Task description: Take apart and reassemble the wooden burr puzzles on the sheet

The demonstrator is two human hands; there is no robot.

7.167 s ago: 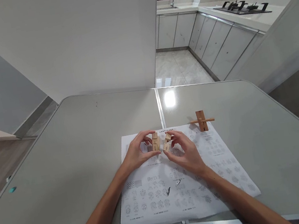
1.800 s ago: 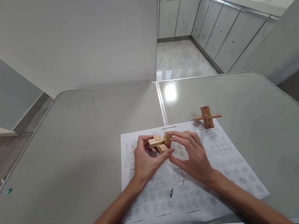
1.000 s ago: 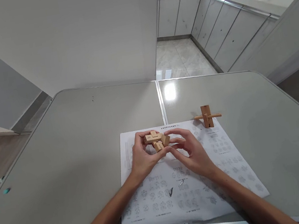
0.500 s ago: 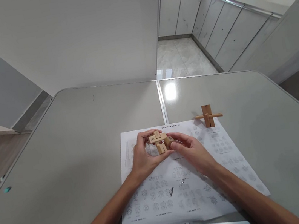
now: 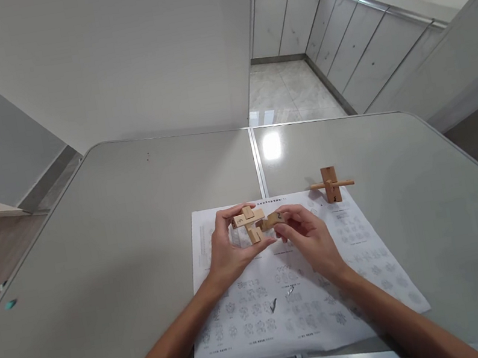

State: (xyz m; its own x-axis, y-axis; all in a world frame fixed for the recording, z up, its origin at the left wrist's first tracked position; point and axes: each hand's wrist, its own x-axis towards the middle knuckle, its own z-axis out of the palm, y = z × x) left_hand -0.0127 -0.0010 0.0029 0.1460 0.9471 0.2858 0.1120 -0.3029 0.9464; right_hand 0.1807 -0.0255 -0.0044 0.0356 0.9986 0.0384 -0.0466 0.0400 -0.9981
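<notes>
Pale wood in both your hands, so that's where the action is. Your left hand (image 5: 228, 251) has the crossed blocks (image 5: 246, 219) pinched, fingers along the far end and thumb along the near one. One of those pieces lies across the other and has a 3 inked on it, turned up so you can read it.

Your right hand (image 5: 310, 237) pinches the loose block (image 5: 273, 219) between thumb and fingers, with its 2 facing up. Its tip points left at the crossed blocks, super close, but I honestly can't tell if they touch.

You've got all that held over the far half of a printed sheet (image 5: 312, 342), which lies on your grey worktop (image 5: 118, 254) and is covered in rows of little diagrams. Two crinkly scraps (image 5: 273, 306) sit on it, nearer to you than your hands are.

Off past your right hand, at the sheet's far right corner, there's a darker wooden cross (image 5: 330, 184): flat board, with a thin rod (image 5: 345, 182) sticking out both sides. Way over by your worktop's left edge is a small teal bit (image 5: 11, 304).
</notes>
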